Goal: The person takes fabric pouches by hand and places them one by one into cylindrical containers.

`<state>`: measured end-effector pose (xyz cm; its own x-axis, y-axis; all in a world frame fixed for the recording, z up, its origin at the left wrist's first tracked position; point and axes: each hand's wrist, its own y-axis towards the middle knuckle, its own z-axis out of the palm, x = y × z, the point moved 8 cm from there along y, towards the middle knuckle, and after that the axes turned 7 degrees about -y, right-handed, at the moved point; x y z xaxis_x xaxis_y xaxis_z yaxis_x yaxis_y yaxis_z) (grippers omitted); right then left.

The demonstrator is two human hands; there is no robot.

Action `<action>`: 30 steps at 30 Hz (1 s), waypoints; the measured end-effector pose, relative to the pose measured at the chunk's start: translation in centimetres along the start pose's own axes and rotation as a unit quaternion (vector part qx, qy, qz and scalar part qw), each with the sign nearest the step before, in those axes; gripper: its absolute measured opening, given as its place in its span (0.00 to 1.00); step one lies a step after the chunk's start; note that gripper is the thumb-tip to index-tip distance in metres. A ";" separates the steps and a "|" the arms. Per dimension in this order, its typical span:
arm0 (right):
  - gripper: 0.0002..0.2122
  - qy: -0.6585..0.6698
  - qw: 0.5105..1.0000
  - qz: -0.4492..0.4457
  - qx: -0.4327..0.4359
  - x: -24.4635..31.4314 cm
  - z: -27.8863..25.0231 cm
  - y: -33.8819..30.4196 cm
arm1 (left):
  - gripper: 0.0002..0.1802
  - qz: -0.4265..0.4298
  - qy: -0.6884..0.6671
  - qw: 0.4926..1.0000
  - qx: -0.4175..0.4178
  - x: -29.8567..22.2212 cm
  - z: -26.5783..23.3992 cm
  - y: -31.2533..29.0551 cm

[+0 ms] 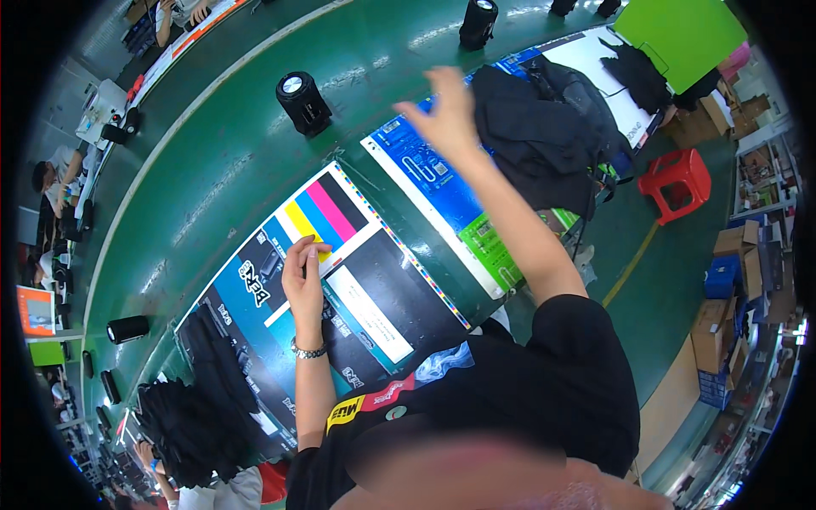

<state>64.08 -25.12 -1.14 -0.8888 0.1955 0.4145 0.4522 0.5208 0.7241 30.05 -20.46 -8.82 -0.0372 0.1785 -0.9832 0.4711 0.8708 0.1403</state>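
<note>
My left hand (303, 276), with a metal watch band at the wrist, hovers at or rests on a large printed sheet (391, 272) with colour bars; contact is unclear. Its fingers are loosely bent and nothing shows in them. Farther right, my right hand (448, 119) is raised, blurred, fingers spread and holding nothing visible. It is over the edge of a blue and green printed sheet (425, 183), beside a heap of black cloth (535, 119). A black cylindrical speaker (303, 104) stands upright on the green work surface (212, 170), beyond the sheets.
Another speaker (478, 24) stands at the far side, and one (127, 329) lies at left. Black cloth pieces (187, 425) are piled at lower left, near a co-worker's arm. A red stool (676, 185) and cardboard boxes (712, 336) are at right. A green board (680, 38) stands upper right.
</note>
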 end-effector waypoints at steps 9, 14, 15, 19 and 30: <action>0.30 -0.278 0.951 0.058 0.118 -10.2 -8.5 -6.9 | 0.11 0.011 0.038 0.999 -0.014 -0.2 -1.1 0.6; 0.27 -0.167 0.975 -0.031 0.145 -1.0 -6.8 -8.0 | 0.12 0.005 0.019 1.000 -0.010 -0.3 -0.2 0.9; 0.27 -0.148 0.977 -0.046 0.149 0.9 -6.2 -8.9 | 0.12 0.010 0.020 1.000 -0.007 -0.3 -0.6 0.6; 0.26 -0.102 0.977 -0.077 0.171 4.6 -4.9 -9.9 | 0.14 0.025 0.021 0.999 -0.041 -0.5 -0.3 0.7; 0.29 -0.034 0.974 0.218 -0.055 -1.5 -14.9 -10.9 | 0.38 0.001 0.093 0.995 -0.028 -0.8 2.2 8.4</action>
<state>61.61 -43.44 -1.41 -0.6120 0.4347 0.6607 0.7894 0.2839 0.5443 35.97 -14.26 -7.10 -0.2021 0.2567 -0.9451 0.4213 0.8940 0.1527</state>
